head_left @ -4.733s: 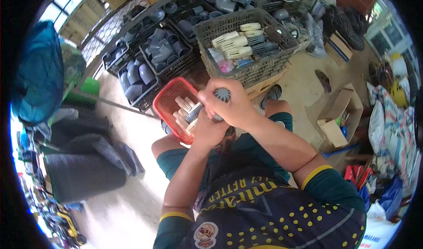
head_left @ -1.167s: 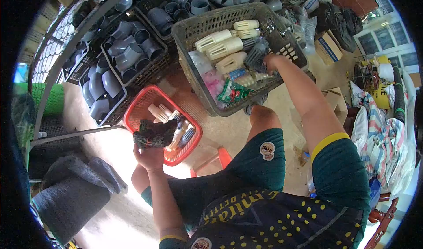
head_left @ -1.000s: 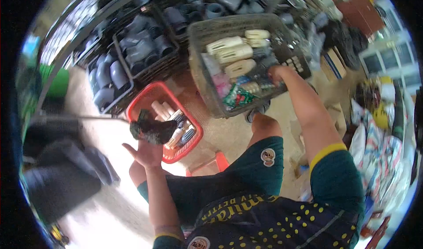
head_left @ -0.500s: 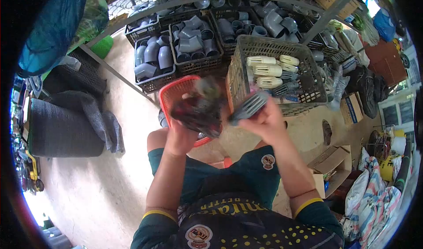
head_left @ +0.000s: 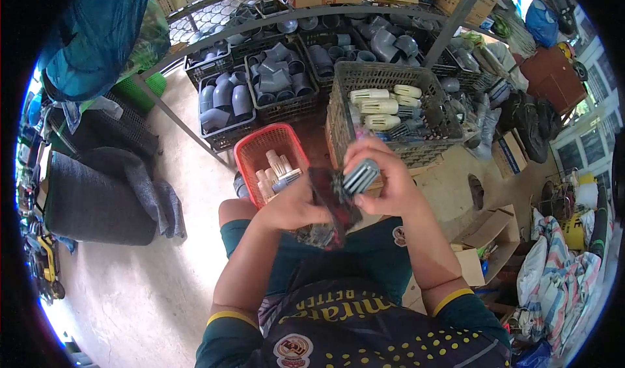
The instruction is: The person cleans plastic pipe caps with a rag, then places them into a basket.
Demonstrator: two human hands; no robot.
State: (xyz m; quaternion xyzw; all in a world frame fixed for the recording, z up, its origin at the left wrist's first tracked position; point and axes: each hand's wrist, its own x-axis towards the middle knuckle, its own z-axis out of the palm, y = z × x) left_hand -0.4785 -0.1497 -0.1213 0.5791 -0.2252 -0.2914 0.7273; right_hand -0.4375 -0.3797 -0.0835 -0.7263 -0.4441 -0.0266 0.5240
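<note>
My left hand (head_left: 291,203) grips a dark cloth (head_left: 331,205) with red patches, held above my lap. Pinched in my right hand (head_left: 389,184) is a grey slotted plastic fitting (head_left: 362,176), its near end touching the cloth. Behind my left hand stands a red basket (head_left: 294,137) with several clear or pale slotted pieces (head_left: 265,180) and a grey one inside. A dark crate (head_left: 397,70) beyond my right hand holds several cream slotted fittings (head_left: 381,108) and some grey ones.
Crates of grey pipe elbows (head_left: 277,78) stand under a metal frame (head_left: 176,122) ahead. At the left is a roll of dark mesh (head_left: 97,202). An open cardboard box (head_left: 498,238) and a striped sack (head_left: 553,270) lie at the right.
The cloth has moved right and down, uncovering the basket's contents. My hands have come together, and the grey fitting now meets the cloth. The camera view has shifted slightly.
</note>
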